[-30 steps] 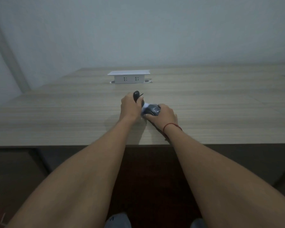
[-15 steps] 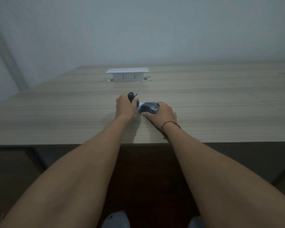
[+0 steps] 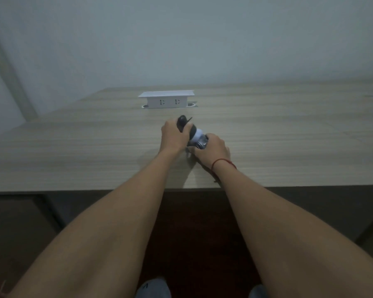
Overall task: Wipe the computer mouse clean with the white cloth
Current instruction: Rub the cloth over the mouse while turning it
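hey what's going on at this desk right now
A person is cleaning a computer mouse at a wooden desk. The left hand grips a dark object, apparently the mouse. The right hand presses the white cloth and another dark item against it. A white socket box sits behind them.

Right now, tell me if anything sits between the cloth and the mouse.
Nothing visible does. The left hand grips the dark mouse, the right hand holds a dark object with the white cloth bunched between both hands, against the mouse. The power socket box stands well behind on the table.
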`<state>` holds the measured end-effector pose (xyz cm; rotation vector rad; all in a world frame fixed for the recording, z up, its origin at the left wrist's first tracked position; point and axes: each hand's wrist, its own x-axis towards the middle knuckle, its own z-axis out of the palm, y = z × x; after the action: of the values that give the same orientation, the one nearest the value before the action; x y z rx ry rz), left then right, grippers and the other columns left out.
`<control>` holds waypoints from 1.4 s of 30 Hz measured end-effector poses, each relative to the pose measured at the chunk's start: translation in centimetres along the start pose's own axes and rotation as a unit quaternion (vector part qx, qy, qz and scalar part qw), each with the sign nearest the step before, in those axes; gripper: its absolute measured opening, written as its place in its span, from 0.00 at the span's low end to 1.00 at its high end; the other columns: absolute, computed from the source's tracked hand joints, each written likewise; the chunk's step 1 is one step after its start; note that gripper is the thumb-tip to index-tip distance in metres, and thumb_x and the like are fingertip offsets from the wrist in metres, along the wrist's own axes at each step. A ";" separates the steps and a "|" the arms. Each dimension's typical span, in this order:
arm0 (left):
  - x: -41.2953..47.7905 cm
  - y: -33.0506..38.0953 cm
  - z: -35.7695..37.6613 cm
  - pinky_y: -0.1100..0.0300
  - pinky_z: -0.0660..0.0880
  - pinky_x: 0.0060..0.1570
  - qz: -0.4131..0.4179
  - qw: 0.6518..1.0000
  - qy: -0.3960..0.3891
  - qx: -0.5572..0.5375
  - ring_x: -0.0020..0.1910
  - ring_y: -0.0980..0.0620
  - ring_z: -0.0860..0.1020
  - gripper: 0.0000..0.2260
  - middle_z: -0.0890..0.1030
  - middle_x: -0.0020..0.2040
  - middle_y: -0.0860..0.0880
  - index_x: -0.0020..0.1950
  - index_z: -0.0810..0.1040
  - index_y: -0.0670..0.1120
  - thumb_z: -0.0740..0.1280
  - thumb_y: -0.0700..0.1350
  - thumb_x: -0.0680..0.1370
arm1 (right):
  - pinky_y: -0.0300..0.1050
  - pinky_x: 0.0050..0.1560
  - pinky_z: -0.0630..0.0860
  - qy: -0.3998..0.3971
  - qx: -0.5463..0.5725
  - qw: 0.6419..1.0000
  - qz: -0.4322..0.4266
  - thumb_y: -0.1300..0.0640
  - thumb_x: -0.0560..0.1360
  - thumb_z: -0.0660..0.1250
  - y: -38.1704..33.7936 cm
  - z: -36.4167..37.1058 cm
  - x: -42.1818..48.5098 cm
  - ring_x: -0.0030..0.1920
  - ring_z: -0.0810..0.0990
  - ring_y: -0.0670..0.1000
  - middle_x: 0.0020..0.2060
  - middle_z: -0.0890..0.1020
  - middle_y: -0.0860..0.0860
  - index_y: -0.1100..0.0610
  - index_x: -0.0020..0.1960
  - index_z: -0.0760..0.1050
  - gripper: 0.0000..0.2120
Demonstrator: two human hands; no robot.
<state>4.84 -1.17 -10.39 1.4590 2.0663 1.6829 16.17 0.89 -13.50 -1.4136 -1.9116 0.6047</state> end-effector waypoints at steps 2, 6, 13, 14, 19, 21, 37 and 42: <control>0.3 -0.2 -0.1 0.55 0.75 0.49 -0.009 0.999 -0.009 0.045 0.51 0.41 0.80 0.13 0.81 0.52 0.38 0.52 0.79 0.36 0.67 0.47 0.77 | 0.51 0.57 0.76 0.001 0.002 1.000 0.000 0.42 0.68 0.74 -0.1 0.3 0.0 0.51 0.79 0.54 0.50 0.81 0.51 0.53 0.58 0.75 0.24; 0.8 0.4 -0.5 0.50 0.80 0.49 0.025 0.998 -0.062 0.020 0.45 0.44 0.80 0.12 0.81 0.45 0.41 0.48 0.80 0.37 0.69 0.46 0.77 | 0.54 0.55 0.78 0.005 0.010 1.000 0.002 0.45 0.68 0.73 0.0 0.3 0.0 0.49 0.80 0.54 0.48 0.82 0.51 0.53 0.56 0.75 0.20; 0.8 -0.1 -1.0 0.53 0.78 0.49 0.029 0.997 -0.047 0.050 0.47 0.43 0.80 0.13 0.82 0.47 0.40 0.49 0.80 0.36 0.68 0.47 0.77 | 0.54 0.56 0.77 -0.002 0.010 1.000 0.005 0.43 0.67 0.74 0.0 0.7 0.2 0.49 0.80 0.53 0.48 0.82 0.51 0.53 0.57 0.74 0.23; 0.9 -0.2 -0.9 0.51 0.78 0.51 0.030 0.997 -0.041 0.054 0.48 0.41 0.80 0.13 0.82 0.48 0.39 0.49 0.80 0.36 0.68 0.47 0.77 | 0.54 0.57 0.77 0.000 0.008 1.000 0.004 0.43 0.67 0.74 0.0 0.6 0.3 0.49 0.80 0.54 0.49 0.82 0.51 0.53 0.57 0.74 0.24; 0.8 -0.7 -1.0 0.54 0.77 0.50 0.027 0.997 -0.036 0.056 0.46 0.44 0.79 0.12 0.80 0.45 0.42 0.49 0.80 0.36 0.68 0.46 0.78 | 0.54 0.57 0.77 0.002 0.003 1.000 0.003 0.42 0.67 0.74 0.0 0.5 0.2 0.50 0.80 0.54 0.49 0.82 0.51 0.53 0.57 0.75 0.24; 0.7 -0.7 -0.8 0.54 0.76 0.46 0.020 0.998 -0.032 0.054 0.45 0.44 0.78 0.11 0.79 0.44 0.42 0.48 0.80 0.36 0.68 0.45 0.78 | 0.54 0.58 0.76 0.002 0.002 1.000 0.007 0.42 0.67 0.73 0.1 0.5 0.3 0.50 0.79 0.54 0.49 0.81 0.51 0.53 0.57 0.75 0.24; -1.1 -2.8 -1.9 0.44 0.81 0.51 -0.113 0.987 -0.085 -0.077 0.47 0.42 0.83 0.09 0.84 0.45 0.39 0.44 0.81 0.41 0.71 0.47 0.75 | 0.54 0.60 0.73 0.026 0.057 0.998 0.021 0.45 0.76 0.62 -0.3 0.4 0.5 0.48 0.79 0.57 0.42 0.81 0.53 0.54 0.46 0.76 0.13; -1.6 -0.4 -0.9 0.55 0.78 0.51 -0.128 0.992 0.016 0.001 0.50 0.43 0.81 0.13 0.82 0.52 0.40 0.51 0.80 0.38 0.68 0.48 0.77 | 0.56 0.60 0.73 0.021 0.059 0.998 0.010 0.43 0.75 0.63 -0.1 0.4 0.0 0.47 0.79 0.55 0.40 0.82 0.51 0.53 0.44 0.77 0.14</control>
<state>4.90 -2.91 -11.10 1.1155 2.1641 1.6112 15.80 0.90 -13.76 -1.3614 -1.8002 0.6809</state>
